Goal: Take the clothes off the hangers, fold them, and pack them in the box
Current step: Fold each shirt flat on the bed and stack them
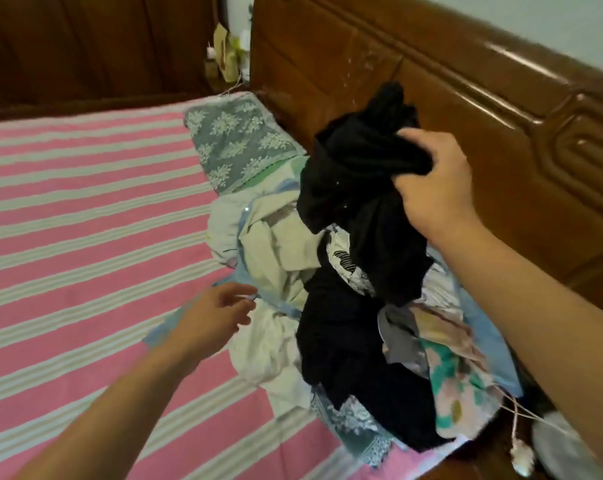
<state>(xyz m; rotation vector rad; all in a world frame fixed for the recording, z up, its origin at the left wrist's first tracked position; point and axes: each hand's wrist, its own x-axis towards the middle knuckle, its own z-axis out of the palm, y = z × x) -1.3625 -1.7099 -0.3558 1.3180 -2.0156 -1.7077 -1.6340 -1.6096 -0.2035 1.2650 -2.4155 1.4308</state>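
Observation:
A heap of clothes (279,258) lies on the bed by the headboard: cream, white, black, pale blue and floral pieces mixed together. My right hand (435,181) grips a black garment (355,161) by its bunched top and holds it lifted above the heap, its lower part hanging down. My left hand (220,317) hovers at the heap's left edge, fingers loosely curled near a pale blue piece (286,308), holding nothing. No hanger or box shows.
The bed has a pink and white striped sheet (85,220). A grey lace-patterned pillow (237,140) lies beyond the heap. The carved wooden headboard (501,109) runs along the right. Small items stand on a corner shelf (227,57) at the back.

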